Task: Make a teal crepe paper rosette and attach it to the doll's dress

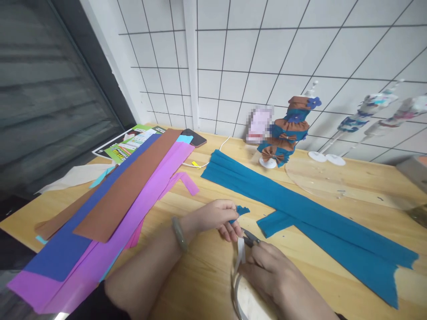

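My left hand (218, 218), with a bangle at its wrist, pinches a small gathered piece of teal crepe paper (243, 210). Its lower fingertips meet the end of a narrow white tape strip (240, 250). The strip runs down to a tape roll (251, 303) at the bottom edge, partly behind my right hand. Closed around a pair of scissors, my right hand (278, 275) hides their handles. The dark scissor blades (250, 238) point at the tape close to my left fingertips. Long teal crepe paper strips (293, 202) lie just beyond both hands.
Brown, blue and purple crepe paper strips (133, 191) are piled at left, over printed sheets (125, 146). Behind stand a phone (195, 137), a white cable (224, 143) and a small dress form (285, 129) in brown and teal. More decorated stands (353, 120) are at right.
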Demonstrator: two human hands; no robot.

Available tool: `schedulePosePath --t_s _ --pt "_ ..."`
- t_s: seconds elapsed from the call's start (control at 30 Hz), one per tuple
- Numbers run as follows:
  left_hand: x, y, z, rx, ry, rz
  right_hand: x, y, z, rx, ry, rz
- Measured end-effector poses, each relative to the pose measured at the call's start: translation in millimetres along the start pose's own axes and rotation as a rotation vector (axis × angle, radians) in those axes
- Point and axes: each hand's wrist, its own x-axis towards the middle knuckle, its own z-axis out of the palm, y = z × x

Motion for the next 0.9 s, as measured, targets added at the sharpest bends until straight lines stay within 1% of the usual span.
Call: schedulePosePath --t_s 0.07,0.1,0.2,0.23,0.3,0.33,0.4,0.47,0.5,0.53,0.6,0.67,0.7,0.77,0.9 --pt "2.7 -4.4 -1.1 0.008 0.022 0.015 -0.2 0.4 0.3 0.023 -0.012 -0.036" --pt "3.9 -6.1 -2.0 0.023 0.055 0.036 -0.7 0.8 1.2 0.038 -0.018 -0.067" --pt "5.5 -7.3 -5.5 0.085 0.224 0.119 -2.1 0.9 4.0 0.058 -0.024 -0.107" --pt "5.2 -6.3 -6.4 0.094 0.27 0.138 -2.4 0.1 4.0 0.055 -0.033 -0.081" --pt "3.9 -3.2 -7.1 0.087 0.291 0.155 -2.4 -2.4 1.9 0.049 -0.062 0.018" --pt "3.0 -1.7 -6.9 0.079 0.276 0.164 -2.3 -3.5 0.1 0.06 -0.071 0.06" --pt "1.1 0.3 -5.0 0.062 0.22 0.19 -2.8 -4.3 -3.6 0.139 -0.065 0.093" --pt "-0.7 1.1 -1.4 0.027 0.151 0.223 -4.3 -2.5 -5.4 0.271 -0.001 0.11" --pt "-1.5 1.1 0.9 0.006 0.121 0.234 -5.3 -0.6 -5.2 0.342 0.055 0.142" --pt "-2.3 1.1 3.5 -0.012 0.094 0.24 -6.2 1.5 -4.4 0.405 0.126 0.211" --pt "-4.1 1.3 9.1 -0.028 0.055 0.243 -7.1 6.0 -1.5 0.527 0.267 0.399" --pt "-5.9 1.6 14.7 -0.015 0.027 0.241 -6.6 9.4 1.8 0.668 0.351 0.572" --pt "-6.7 1.7 17.3 -0.002 0.014 0.242 -6.0 10.5 3.2 0.743 0.371 0.627" --pt "-8.2 1.4 21.7 0.024 -0.013 0.243 -4.8 11.6 5.3 0.871 0.389 0.684" --pt "-9.0 -1.1 26.5 0.03 -0.065 0.226 -4.5 11.1 7.3 0.967 0.408 0.73"
